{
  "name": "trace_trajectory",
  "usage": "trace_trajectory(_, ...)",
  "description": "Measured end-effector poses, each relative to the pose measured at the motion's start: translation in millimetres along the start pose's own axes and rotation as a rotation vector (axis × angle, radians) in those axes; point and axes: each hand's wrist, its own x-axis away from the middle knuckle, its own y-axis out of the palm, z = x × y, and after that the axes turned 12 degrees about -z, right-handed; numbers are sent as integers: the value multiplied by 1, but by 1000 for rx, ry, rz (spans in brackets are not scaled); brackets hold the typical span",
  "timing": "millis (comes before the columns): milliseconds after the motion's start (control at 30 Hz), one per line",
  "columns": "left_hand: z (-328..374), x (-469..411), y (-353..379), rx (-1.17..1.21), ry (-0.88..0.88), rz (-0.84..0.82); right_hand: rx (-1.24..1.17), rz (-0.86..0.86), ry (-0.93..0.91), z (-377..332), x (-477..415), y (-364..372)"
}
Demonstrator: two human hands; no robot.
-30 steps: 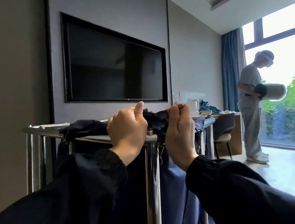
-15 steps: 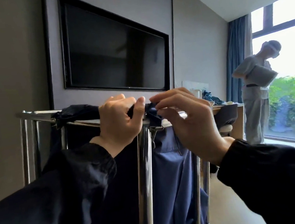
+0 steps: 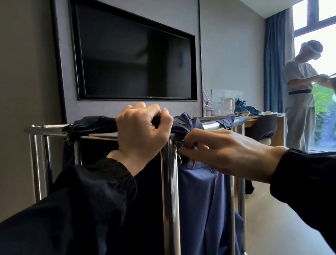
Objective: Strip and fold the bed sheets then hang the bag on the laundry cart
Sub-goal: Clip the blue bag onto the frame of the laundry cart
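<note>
A chrome laundry cart point(image 3: 168, 201) stands right in front of me. A dark blue laundry bag point(image 3: 201, 197) hangs inside its frame, with the bag's rim folded over the top rails. My left hand point(image 3: 142, 133) is clenched around the top rail and the bag rim at the near corner post. My right hand point(image 3: 223, 152) reaches in from the right, just below that corner, its fingertips pinching a small metal clip and the bag fabric beside the post. No bed sheets are in view.
A wall-mounted television point(image 3: 133, 57) hangs behind the cart. At the right stand a desk point(image 3: 267, 118) with cloths and a chair. Another person point(image 3: 301, 98) holding a round container stands by the window point(image 3: 333, 64) and blue curtain point(image 3: 275, 61). Open floor lies to the right.
My right hand has dropped from the top of the rail to just below the corner, now pinching at the clip. My left hand has stayed clenched on the rail. The view came closer.
</note>
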Motion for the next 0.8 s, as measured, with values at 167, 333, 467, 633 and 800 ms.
trace_trajectory(167,2,0,0,6,-16,-1,2,-114,-101,8,3,-16)
trace_trajectory(333,3,0,-1,4,-33,1,67,21,-125,13,-1,-22)
trace_trajectory(467,4,0,-1,6,-53,-19,231,69,-101,6,-9,-23)
trace_trajectory(633,5,-1,-2,6,-83,-40,296,99,-79,-5,-13,-18)
trace_trajectory(800,5,0,-3,-51,-129,-121,270,58,-87,-7,-12,-13)
